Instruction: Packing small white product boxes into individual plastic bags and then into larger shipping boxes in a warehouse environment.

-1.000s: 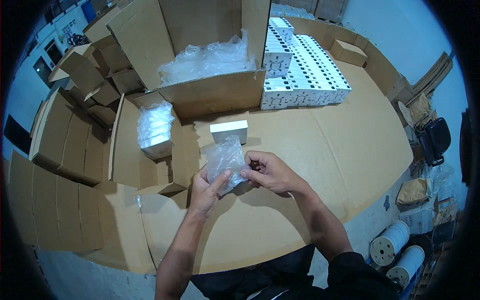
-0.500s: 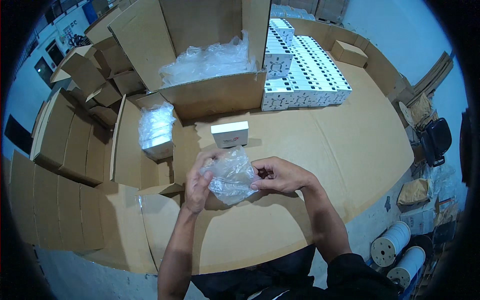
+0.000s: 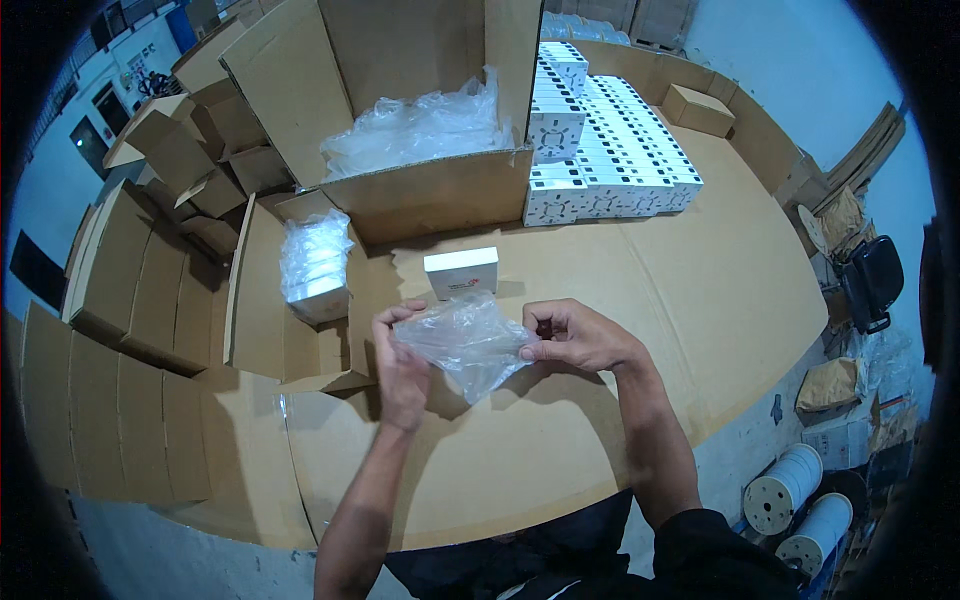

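A clear bubble-wrap bag (image 3: 468, 345) is stretched between my hands above the cardboard-covered table. My left hand (image 3: 402, 365) grips its left side, the fingers partly behind the film. At the other end my right hand (image 3: 580, 338) pinches a corner between thumb and fingers. Just beyond the bag stands a small white box (image 3: 461, 272), its lower front partly covered by the film. To the left, an open carton (image 3: 255, 300) holds a row of bubble-wrapped white boxes (image 3: 316, 262).
Behind, a large open carton (image 3: 430, 195) contains a heap of clear bags (image 3: 420, 128). Stacked white boxes (image 3: 625, 150) stand at the back right, near a small brown carton (image 3: 698, 110). Folded cartons (image 3: 130, 420) line the left; cable spools (image 3: 780, 488) sit on the floor at right.
The crumpled bag has been spread wider and flatter. My hands have moved apart, the right one slightly to the right.
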`<state>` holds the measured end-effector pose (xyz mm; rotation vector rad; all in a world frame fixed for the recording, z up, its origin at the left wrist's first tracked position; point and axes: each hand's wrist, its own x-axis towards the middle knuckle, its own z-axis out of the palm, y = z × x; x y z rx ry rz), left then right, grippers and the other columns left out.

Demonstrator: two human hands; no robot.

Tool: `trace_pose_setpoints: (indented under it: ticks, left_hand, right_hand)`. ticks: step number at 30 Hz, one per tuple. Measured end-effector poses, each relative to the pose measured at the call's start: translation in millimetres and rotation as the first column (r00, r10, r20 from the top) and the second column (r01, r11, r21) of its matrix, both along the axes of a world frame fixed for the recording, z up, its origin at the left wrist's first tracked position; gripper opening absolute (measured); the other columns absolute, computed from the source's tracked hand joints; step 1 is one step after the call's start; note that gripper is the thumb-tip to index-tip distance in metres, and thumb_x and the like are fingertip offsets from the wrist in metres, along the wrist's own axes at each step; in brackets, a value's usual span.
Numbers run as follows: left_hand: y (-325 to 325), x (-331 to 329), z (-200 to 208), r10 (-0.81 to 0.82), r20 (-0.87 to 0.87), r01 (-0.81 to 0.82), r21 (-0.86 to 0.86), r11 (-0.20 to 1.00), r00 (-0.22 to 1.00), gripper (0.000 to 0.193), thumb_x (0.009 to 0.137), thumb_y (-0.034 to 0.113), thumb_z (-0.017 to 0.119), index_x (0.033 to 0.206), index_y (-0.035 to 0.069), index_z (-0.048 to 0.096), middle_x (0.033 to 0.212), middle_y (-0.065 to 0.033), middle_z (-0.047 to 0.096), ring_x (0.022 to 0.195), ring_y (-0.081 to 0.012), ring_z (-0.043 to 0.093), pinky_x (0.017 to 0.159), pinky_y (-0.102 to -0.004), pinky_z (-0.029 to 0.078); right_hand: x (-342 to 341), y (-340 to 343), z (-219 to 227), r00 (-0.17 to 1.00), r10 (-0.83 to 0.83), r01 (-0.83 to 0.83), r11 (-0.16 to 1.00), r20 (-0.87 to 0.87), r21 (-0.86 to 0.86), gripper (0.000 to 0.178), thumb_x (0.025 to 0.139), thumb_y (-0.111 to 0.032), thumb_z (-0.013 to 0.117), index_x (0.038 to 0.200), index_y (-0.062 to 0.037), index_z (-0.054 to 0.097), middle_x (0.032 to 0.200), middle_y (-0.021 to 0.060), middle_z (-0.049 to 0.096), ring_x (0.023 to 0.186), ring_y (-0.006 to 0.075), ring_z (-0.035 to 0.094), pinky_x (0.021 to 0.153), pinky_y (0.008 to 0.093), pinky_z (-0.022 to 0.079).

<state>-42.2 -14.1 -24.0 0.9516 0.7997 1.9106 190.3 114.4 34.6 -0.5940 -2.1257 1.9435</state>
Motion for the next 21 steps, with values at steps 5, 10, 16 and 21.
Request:
trace_pose_setpoints:
  ticks: [5,10,16,21]
  left_hand:
    - [-11.9,25.6,15.8,0.057,0.006,-0.054,-0.227,0.972,0.998,0.056,0.096,0.035,0.069,0.134,0.000,0.047,0.129,-0.0089,0.053,0.116,-0.0164,0.054,0.097,-0.0306,0.047]
    - [-14.3,24.2,11.5,0.115,-0.229,-0.212,-0.463,0.861,0.967,0.022,0.100,0.015,0.064,0.116,-0.001,0.062,0.096,-0.0006,0.065,0.090,-0.0090,0.061,0.079,-0.0251,0.050]
    - [-11.2,27.4,12.4,0.106,-0.309,-0.224,-0.377,0.899,0.945,0.014,0.103,0.015,0.059,0.107,0.002,0.063,0.090,0.0012,0.063,0.080,-0.0060,0.055,0.070,-0.0249,0.047]
    - [-12.9,30.6,19.6,0.063,-0.378,-0.210,-0.361,0.908,0.924,0.019,0.104,0.020,0.058,0.105,0.002,0.062,0.087,0.0014,0.061,0.078,-0.0060,0.052,0.068,-0.0237,0.044]
  right_hand:
    - [-14.2,-9.2,-2.7,0.987,-0.161,0.161,0.987,-0.011,0.025,0.022,0.094,-0.015,0.073,0.084,-0.0047,0.056,0.078,-0.0002,0.061,0.074,0.0061,0.057,0.065,0.0244,0.047]
    - [-23.2,-20.4,-6.9,0.994,-0.112,0.111,0.993,0.017,0.035,0.018,0.091,-0.008,0.072,0.084,-0.0028,0.056,0.077,0.0002,0.061,0.072,0.0079,0.056,0.066,0.0259,0.048]
    - [-25.3,-26.9,8.6,0.899,-0.374,0.354,0.927,-0.227,-0.124,0.030,0.089,-0.011,0.077,0.113,-0.0029,0.061,0.089,0.0047,0.064,0.083,0.0097,0.060,0.073,0.0256,0.052]
    - [-23.4,-19.6,8.9,0.989,-0.144,0.145,0.989,0.025,-0.025,0.029,0.091,-0.010,0.074,0.115,-0.0039,0.061,0.101,0.0069,0.064,0.088,0.0106,0.058,0.080,0.0269,0.051]
